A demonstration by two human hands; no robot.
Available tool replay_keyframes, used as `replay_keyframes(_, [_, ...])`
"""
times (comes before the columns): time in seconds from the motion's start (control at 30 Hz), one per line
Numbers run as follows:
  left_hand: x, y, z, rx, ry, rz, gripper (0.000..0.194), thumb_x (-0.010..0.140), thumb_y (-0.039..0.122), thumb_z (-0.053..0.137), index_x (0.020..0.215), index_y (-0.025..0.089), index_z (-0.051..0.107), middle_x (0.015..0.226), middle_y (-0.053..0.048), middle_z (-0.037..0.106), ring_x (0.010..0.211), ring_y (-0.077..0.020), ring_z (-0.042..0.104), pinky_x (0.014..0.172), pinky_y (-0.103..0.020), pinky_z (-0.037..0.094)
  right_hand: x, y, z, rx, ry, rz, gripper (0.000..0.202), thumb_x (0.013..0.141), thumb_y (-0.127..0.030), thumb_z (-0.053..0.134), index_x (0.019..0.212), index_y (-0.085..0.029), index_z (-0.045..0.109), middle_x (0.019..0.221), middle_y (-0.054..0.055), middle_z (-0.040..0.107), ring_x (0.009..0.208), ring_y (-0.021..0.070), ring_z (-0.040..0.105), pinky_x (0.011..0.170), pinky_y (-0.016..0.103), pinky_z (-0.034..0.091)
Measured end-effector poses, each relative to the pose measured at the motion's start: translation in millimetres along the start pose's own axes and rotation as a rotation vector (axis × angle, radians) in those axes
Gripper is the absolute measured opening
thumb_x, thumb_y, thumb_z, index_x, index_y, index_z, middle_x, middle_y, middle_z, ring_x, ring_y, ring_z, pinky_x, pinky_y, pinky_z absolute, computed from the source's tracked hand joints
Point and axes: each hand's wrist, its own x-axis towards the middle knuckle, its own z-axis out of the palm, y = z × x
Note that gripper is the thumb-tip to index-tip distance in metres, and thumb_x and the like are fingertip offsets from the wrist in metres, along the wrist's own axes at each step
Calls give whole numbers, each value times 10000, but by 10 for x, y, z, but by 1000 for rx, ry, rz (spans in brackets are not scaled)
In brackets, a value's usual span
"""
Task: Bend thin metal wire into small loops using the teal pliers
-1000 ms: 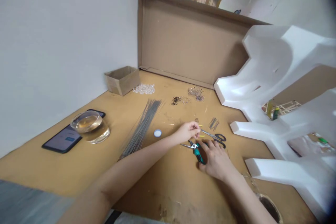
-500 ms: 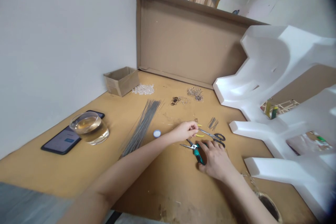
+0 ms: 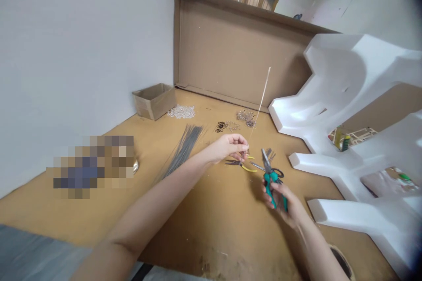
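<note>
Teal-handled pliers [image 3: 271, 178] are up off the table [image 3: 211, 215] in the right hand [image 3: 290, 203], nose pointing up and away; right grip is wrapped around the handles. Left hand [image 3: 229, 147] sits near the middle of the table, thumb and fingertips in a narrow pinch, apparently on a thin pale wire [image 3: 263, 94] slanting up and away; its lower end fades at the fingertips, exact contact unclear. Wire should be very light, springy, easy to bend, maybe slippery; best pinched close to the working end. Pliers likely stiff, some weight in the metal head; handles the place to hold, clear of the nose. Yellow-handled pliers [image 3: 249, 169] lie just below the left hand; scissors [image 3: 258, 166] partly behind the teal pair. Grey wire bundle [image 3: 187, 145] lies beyond the left forearm, black rings [image 3: 220, 126] farther back, small cardboard box [image 3: 153, 104] near the wall.
</note>
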Motion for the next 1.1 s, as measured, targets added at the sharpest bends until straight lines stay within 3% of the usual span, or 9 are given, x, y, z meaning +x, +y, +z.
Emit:
replay_keyframes(0.1, [-31, 54, -9, 63, -15, -18, 225, 688, 266, 655, 784, 119, 515, 648, -10, 595, 572, -90, 598, 561, -207, 476, 61, -117, 14, 142, -147, -11, 310, 730, -376, 524, 969, -183, 561, 809, 61, 584, 632, 161, 546, 579, 298, 440])
replay_keyframes(0.23, [-25, 15, -43, 88, -24, -62, 219, 696, 269, 646, 804, 124, 523, 657, -8, 596, 565, -90, 596, 552, -212, 471, 177, -178, 77, -42, -158, -120, 377, 728, -302, 536, 1082, -175, 522, 981, 94, 587, 832, 217, 576, 768, 378, 445])
replay_keyframes(0.37, [-2, -50, -32, 78, -29, -108, 210, 692, 256, 649, 809, 127, 532, 667, -2, 597, 573, -83, 593, 570, -214, 473, 182, -151, 102, -262, -206, -139, 399, 722, -284, 531, 1106, -181, 503, 1049, 91, 581, 934, 231, 558, 866, 412, 410])
replay_keyframes(0.47, [1, -73, 59, 101, -19, -143, 185, 687, 241, 644, 784, 121, 542, 630, 4, 588, 536, -73, 571, 546, -207, 462, 136, -122, 71, -329, -237, -124, 394, 725, -279, 522, 1106, -183, 499, 1045, 87, 589, 923, 227, 560, 862, 412, 414])
replay_keyframes(0.73, [-4, -128, 219, 148, -12, -199, 119, 672, 185, 621, 721, 110, 543, 591, 10, 568, 515, -73, 568, 516, -190, 446, 114, -50, 23, -153, -250, -64, 388, 744, -248, 499, 1128, -192, 500, 1049, 86, 595, 901, 218, 584, 798, 383, 449])
replay_keyframes(1.1, [7, -106, 297, 230, 173, -148, 62, 682, 123, 589, 701, 104, 534, 541, 26, 547, 477, -54, 547, 470, -157, 436, 111, -30, 60, -88, -182, -68, 391, 730, -267, 505, 1111, -181, 508, 1064, 107, 582, 932, 240, 573, 790, 404, 464])
